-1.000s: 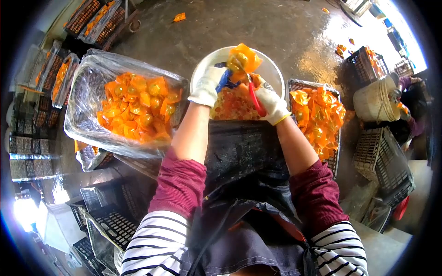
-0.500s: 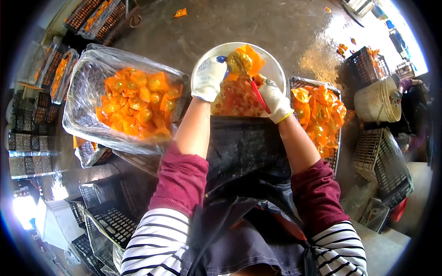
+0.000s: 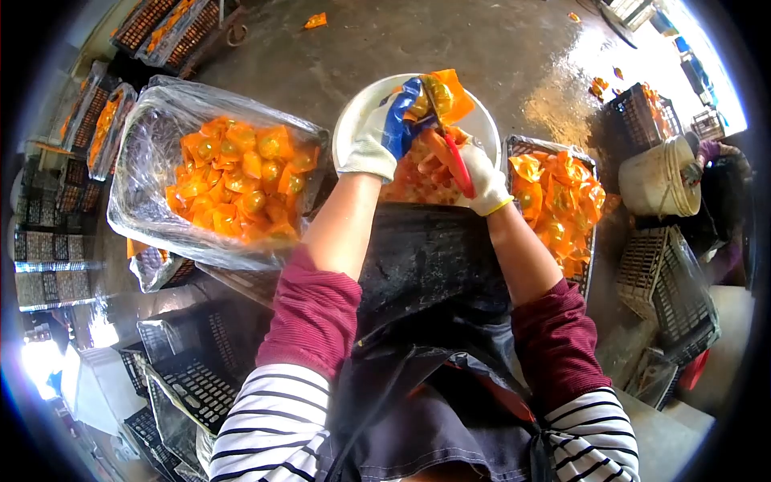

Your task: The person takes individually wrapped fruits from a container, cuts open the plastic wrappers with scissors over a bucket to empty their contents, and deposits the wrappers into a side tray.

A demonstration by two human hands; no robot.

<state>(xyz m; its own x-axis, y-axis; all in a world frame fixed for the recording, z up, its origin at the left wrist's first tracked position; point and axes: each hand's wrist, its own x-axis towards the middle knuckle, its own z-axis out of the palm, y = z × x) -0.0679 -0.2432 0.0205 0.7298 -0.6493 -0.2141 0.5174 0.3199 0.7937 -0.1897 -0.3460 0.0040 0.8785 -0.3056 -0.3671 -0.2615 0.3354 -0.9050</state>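
My left hand [image 3: 384, 136], in a white glove with a blue palm, grips an orange plastic packet [image 3: 454, 98] with something round and yellow-green inside, above a white bucket [image 3: 344, 132]. Red-handled scissors [image 3: 459, 170] are in my right hand [image 3: 485, 178], also gloved, with bare-looking fingertips. The dark blades reach up against the packet beside my left fingers; whether they are cutting through it I cannot tell. Wet-looking reddish and pale bits [image 3: 401, 191] lie in the bucket, partly hidden by my hands.
A plastic-lined crate [image 3: 132, 189] of similar orange packets stands left of the bucket. Another full crate [image 3: 593, 233] is at the right. Beyond it are a pale bucket [image 3: 652, 177], a tilted crate [image 3: 683, 297] and another person's hand [image 3: 692, 172]. Stacked black crates [image 3: 193, 386] stand lower left.
My left hand has turned and moved right, showing its blue palm. The packet has shifted slightly right and up, and the scissor blades now show against it.
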